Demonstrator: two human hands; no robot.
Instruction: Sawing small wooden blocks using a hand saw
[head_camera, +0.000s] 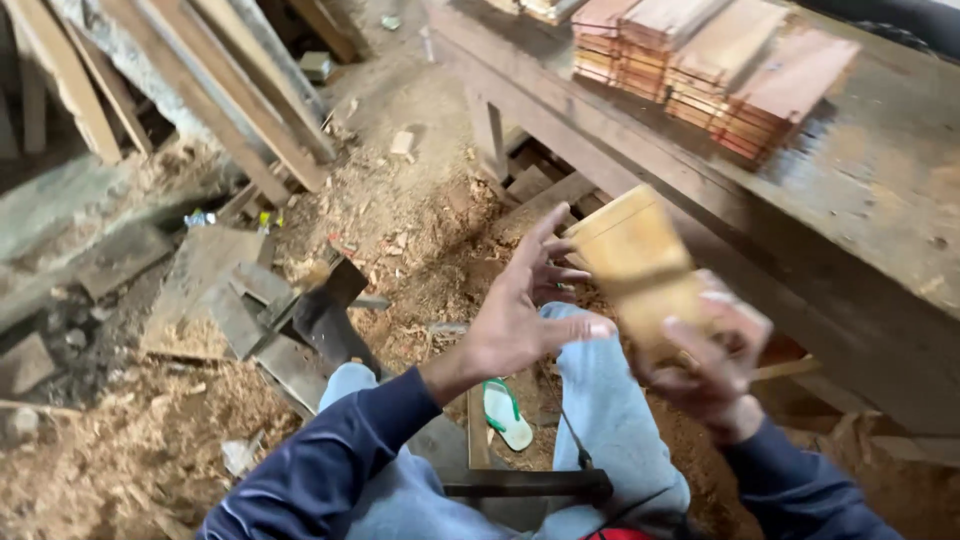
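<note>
Worn wooden table (880, 190): stacked reddish boards (715, 70) on top. Floor (420, 240): sawdust, wood chips, scrap planks (210, 290), green sandal (507, 412).

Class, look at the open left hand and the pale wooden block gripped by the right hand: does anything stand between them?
Nothing visible does. The left hand is open with its fingertips beside the wooden block, which the right hand grips from below; only open air lies between palm and block.

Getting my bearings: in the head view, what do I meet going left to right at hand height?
Grey planks on the sawdust floor → left hand → yellow wooden block → right hand → workbench.
</note>
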